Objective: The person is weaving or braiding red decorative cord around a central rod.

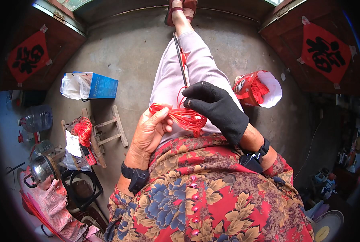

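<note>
A hank of shiny red cord (190, 120) lies over my lap in several loose loops. My left hand (147, 131), bare, pinches its left end between thumb and fingers. Above the loops, my right hand (218, 107) wears a black glove, its fingers bent together at a thin strand of the cord; the fingertips partly hide the grip. A long, thin dark rod (180, 58) runs along my legs from the glove toward the ankle, with a red piece (183, 57) beside it. Whether the glove touches the rod I cannot tell.
Left of my legs stand a blue box (103, 86) lined with plastic and a wooden stool (117, 125). More red cord (82, 131) sits on a nearby seat. A red paper bag (250, 86) holding red pieces stands right. Open doors (51, 48) flank the far side.
</note>
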### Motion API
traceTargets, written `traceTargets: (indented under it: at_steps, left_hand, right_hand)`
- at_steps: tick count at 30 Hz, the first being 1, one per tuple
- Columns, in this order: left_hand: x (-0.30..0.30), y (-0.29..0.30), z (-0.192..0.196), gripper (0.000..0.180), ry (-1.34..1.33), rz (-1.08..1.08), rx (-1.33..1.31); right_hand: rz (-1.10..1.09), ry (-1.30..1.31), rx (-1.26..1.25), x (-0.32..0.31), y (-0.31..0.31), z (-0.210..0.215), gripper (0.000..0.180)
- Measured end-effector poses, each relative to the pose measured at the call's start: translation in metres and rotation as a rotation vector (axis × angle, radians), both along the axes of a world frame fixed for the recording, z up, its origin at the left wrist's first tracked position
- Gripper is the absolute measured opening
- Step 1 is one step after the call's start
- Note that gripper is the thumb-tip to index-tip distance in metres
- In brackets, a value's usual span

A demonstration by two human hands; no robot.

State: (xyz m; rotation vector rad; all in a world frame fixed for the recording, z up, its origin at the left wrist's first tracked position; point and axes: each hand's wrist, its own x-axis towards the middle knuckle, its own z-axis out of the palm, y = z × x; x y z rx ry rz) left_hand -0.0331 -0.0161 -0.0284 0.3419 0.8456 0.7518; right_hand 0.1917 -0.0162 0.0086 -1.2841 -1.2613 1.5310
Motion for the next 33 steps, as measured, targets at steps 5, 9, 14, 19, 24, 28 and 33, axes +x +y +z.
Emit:
traceTargets:
  at_steps: [5, 9, 14, 19, 24, 28, 33]
  left_hand:
    - [-0.001, -0.001, -0.001, 0.019, -0.003, -0.005, -0.002]
    - [0.0, -0.002, 0.001, 0.019, 0.0, 0.002, -0.005]
    - [0.0, -0.003, 0.002, 0.019, 0.009, 0.004, -0.001]
    - [0.0, -0.004, 0.003, 0.019, -0.005, 0.0, 0.002]
    - [-0.009, -0.002, 0.01, 0.016, -0.041, 0.03, 0.052]
    - [-0.031, -0.003, 0.027, 0.017, -0.149, 0.131, 0.122]
    - [-0.058, 0.006, 0.064, 0.032, -0.275, 0.124, 0.343]
  right_hand:
    - [-0.039, 0.029, -0.037, -0.001, 0.0, 0.001, 0.024]
    - [-0.038, 0.042, -0.041, -0.001, -0.001, 0.003, 0.024]
    - [-0.051, 0.098, -0.079, 0.001, -0.001, 0.003, 0.023]
    - [-0.051, 0.1, -0.075, 0.002, -0.001, 0.005, 0.023]
    - [-0.083, 0.113, -0.114, 0.007, -0.002, 0.011, 0.022]
    - [-0.113, 0.091, -0.107, 0.015, -0.001, 0.011, 0.024]
    - [-0.262, 0.097, -0.139, 0.026, 0.003, 0.005, 0.027]
